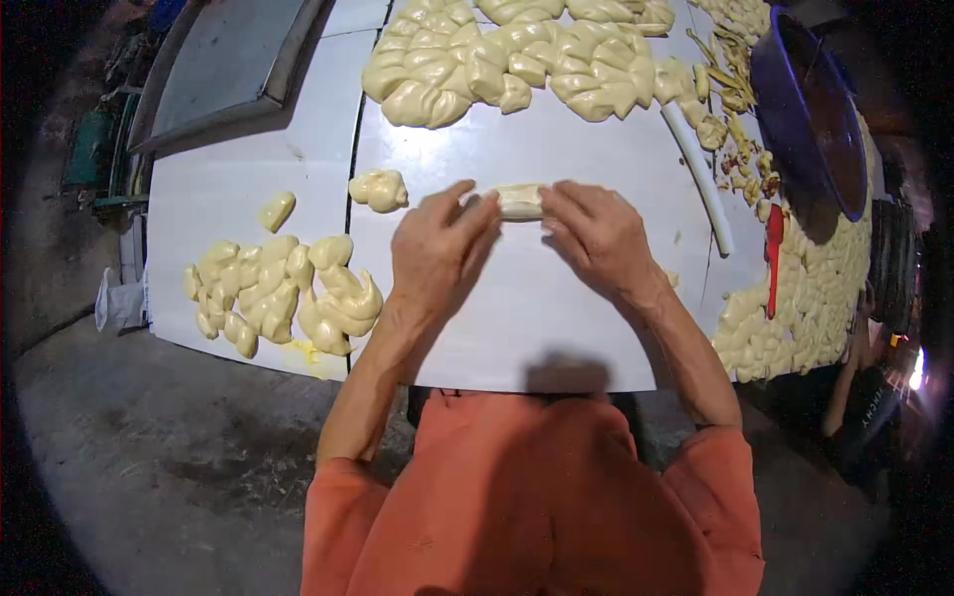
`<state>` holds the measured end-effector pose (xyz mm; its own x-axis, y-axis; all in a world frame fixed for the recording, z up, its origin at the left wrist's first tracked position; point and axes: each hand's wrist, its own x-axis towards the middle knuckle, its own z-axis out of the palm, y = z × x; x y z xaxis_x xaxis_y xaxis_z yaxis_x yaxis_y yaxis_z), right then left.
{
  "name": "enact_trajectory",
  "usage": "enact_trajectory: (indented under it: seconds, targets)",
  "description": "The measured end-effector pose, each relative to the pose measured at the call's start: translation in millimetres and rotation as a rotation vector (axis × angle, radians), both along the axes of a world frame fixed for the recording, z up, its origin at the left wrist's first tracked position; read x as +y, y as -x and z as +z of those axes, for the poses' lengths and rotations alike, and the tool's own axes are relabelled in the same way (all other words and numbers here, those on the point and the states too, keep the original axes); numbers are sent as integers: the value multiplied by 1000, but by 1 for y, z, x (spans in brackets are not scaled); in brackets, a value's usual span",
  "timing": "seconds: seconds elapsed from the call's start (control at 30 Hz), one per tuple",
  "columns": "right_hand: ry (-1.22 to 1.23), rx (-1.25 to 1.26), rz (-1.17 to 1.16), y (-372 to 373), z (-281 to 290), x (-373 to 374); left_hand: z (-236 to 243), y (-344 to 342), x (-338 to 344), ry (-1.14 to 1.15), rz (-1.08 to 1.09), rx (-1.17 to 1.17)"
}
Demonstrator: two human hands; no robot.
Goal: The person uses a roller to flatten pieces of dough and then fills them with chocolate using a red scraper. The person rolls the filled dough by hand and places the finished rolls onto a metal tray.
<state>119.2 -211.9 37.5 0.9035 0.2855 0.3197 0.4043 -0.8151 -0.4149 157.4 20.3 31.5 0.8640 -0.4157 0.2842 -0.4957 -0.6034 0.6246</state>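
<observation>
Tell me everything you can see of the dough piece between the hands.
The dough piece is a short, pale cream roll lying left to right on the white tabletop. It looks soft, with lengthwise creases and a slight sheen. The left hand touches its left end, the right hand its right.

Grey tray upper left, purple basin right.

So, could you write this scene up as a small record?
Left hand: at the left end of a pale dough roll
Right hand: at the roll's right end
Person's left: dough cluster, metal tray farther off
Far side: large dough heap
Person's right: white rod, red tool, purple basin, more dough
Surface: white tabletop
</observation>
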Motion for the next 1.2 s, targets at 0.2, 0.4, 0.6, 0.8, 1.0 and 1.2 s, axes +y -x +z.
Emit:
enact_trajectory:
  seconds: [0.2,0.4,0.6,0.8,1.0,1.2]
  targets:
    - [163,25,-8,-13,-7,-1,-9,-9,-8,-222,-7,-117]
    - [160,-29,62,-12,-17,-4,-12,-13,-10,-289,-25,-203]
    - [-30,83,-50,-27,0,-4,-7,-26,-6,-176,-5,-24]
    - [17,78,51,-31,-8,-7,4,-33,-11,-204,-89,14]
    - [-155,531,50,-51,42,-26,16,-33,-27,-101,-89,82]
    - [-226,581,-40,-3,56,-92,31,3,-79,22,-214,201]
